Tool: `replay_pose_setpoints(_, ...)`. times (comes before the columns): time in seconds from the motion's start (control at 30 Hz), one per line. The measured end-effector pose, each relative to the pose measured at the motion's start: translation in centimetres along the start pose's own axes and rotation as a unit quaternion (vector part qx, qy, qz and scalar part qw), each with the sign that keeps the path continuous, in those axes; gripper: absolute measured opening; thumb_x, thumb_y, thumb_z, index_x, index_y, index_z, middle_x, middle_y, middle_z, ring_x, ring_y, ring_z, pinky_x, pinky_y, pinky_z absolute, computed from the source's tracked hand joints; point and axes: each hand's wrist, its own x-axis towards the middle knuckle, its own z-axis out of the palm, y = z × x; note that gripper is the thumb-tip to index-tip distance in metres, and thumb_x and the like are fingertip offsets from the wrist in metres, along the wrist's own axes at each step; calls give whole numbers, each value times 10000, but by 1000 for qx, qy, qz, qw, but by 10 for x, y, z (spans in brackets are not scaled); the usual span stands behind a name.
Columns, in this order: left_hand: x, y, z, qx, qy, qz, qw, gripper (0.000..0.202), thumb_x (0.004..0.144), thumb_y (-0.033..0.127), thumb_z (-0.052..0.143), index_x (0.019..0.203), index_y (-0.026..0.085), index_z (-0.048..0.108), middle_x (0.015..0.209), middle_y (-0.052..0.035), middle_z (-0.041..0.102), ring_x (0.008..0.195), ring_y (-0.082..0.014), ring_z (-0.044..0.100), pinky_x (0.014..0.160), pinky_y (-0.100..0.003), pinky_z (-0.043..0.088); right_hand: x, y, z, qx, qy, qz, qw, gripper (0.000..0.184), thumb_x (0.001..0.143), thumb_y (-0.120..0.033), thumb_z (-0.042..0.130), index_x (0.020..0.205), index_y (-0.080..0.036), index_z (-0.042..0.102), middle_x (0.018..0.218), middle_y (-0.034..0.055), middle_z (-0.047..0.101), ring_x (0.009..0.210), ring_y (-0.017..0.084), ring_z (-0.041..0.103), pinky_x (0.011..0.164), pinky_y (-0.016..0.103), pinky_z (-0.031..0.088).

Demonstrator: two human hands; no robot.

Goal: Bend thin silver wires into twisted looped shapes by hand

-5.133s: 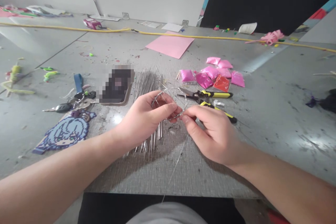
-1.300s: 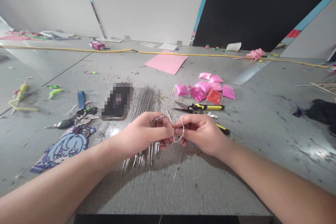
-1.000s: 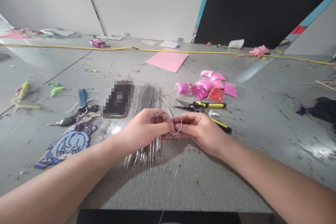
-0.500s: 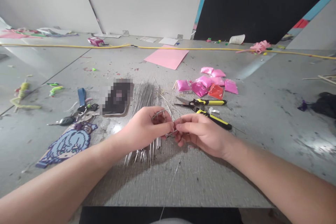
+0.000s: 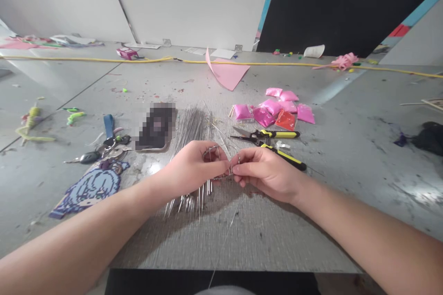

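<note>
A small ring-shaped frame of twisted silver wire [image 5: 210, 150] sits between my two hands, above the table's near half. My left hand [image 5: 195, 166] curls around its left side, thumb pressed toward the fingertips. With thumb and forefinger, my right hand [image 5: 265, 170] pinches the wire at the frame's right side; the exact strand is hard to make out. One long thin wire [image 5: 231, 223] trails down past the table's front edge. Beneath and beyond my left hand lies a bundle of straight silver wires [image 5: 190, 126]. Yellow-and-black pliers [image 5: 282, 134] rest just beyond my right hand.
A phone [image 5: 155, 126] lies left of the bundle, with keys [image 5: 89, 157] and a blue pixel-style character piece [image 5: 92, 186] nearer. Pink packets [image 5: 272, 107] and a red packet [image 5: 285, 120] sit behind the pliers. A yellow cord [image 5: 145, 60] crosses the table behind a pink sheet [image 5: 230, 74].
The pink sheet's left corner has lifted and curled upward. My right fingers have drawn in closer around the wire; my left hand stays nearly in place.
</note>
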Motion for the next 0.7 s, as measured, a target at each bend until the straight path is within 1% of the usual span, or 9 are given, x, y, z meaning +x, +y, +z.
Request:
replay_pose_setpoints(0.1, 0, -1, 0, 1, 10, 6, 1000, 162, 853, 287, 617, 731, 184, 599, 640, 14, 640, 589, -132, 594, 551, -251, 422, 1, 0, -1, -10, -4, 7, 1000, 151, 691, -186, 820, 769, -134, 702, 683, 5, 658, 640, 102, 622, 608, 227, 507)
replay_pose_setpoints(0.17, 1, -2, 0, 8, 22, 11, 1000, 158, 855, 298, 623, 746, 185, 611, 642, 14, 645, 589, -133, 591, 551, -252, 426, 1, 1, -1, -29, 16, 3, 999, 222, 705, -229, 830, 841, -139, 681, 750, 16, 669, 665, 121, 642, 636, 263, 534)
replay_pose_setpoints(0.2, 1, -2, 0, 12, 28, 16, 999, 150, 855, 294, 624, 752, 185, 618, 636, 16, 644, 586, -130, 585, 551, -251, 426, 0, 1, -1, -49, 32, -9, 998, 269, 714, -257, 835, 890, -151, 661, 775, 15, 668, 674, 133, 650, 641, 283, 543)
replay_pose_setpoints(0.27, 1, -2, 0, 20, 39, 29, 999, 130, 853, 272, 620, 760, 182, 628, 626, 21, 641, 582, -120, 569, 553, -243, 423, -1, 3, -2, -119, 73, -66, 988, 336, 734, -298, 837, 961, -185, 617, 812, 4, 653, 707, 148, 650, 647, 301, 546)
replay_pose_setpoints(0.33, 1, -1, 1, 37, 53, 41, 997, 120, 846, 257, 619, 755, 180, 630, 619, 27, 632, 577, -110, 543, 548, -235, 414, -3, 3, -3, -222, 109, -147, 958, 328, 760, -302, 826, 975, -212, 595, 847, -6, 633, 750, 142, 629, 664, 289, 531)
replay_pose_setpoints(0.4, 1, 0, 2, 60, 70, 53, 994, 124, 843, 252, 619, 742, 179, 624, 611, 35, 610, 573, -101, 513, 543, -230, 401, -6, 2, -3, -310, 130, -205, 919, 270, 790, -283, 802, 961, -220, 602, 882, -6, 626, 769, 132, 604, 670, 272, 512)
replay_pose_setpoints(0.57, -1, -2, 5, 78, 94, 100, 987, 119, 846, 233, 609, 740, 179, 615, 629, 46, 564, 587, -90, 479, 561, -227, 387, -13, -3, 3, -405, 150, -289, 854, 107, 857, -217, 721, 882, -200, 618, 901, 16, 620, 795, 146, 615, 644, 270, 522)
replay_pose_setpoints(0.63, -1, -5, 5, 65, 93, 102, 988, 87, 855, 247, 611, 807, 183, 646, 668, 37, 586, 610, -100, 494, 569, -234, 396, -14, -4, 5, -426, 140, -301, 841, 44, 886, -206, 688, 887, -195, 646, 913, 24, 627, 812, 152, 637, 646, 273, 537)
replay_pose_setpoints(0.7, 0, -7, 6, 48, 91, 98, 990, 100, 864, 266, 615, 893, 188, 670, 711, 25, 613, 630, -110, 512, 576, -243, 406, -14, -3, 6, -424, 140, -297, 844, 27, 909, -203, 664, 928, -197, 682, 912, 26, 645, 784, 150, 657, 635, 276, 549)
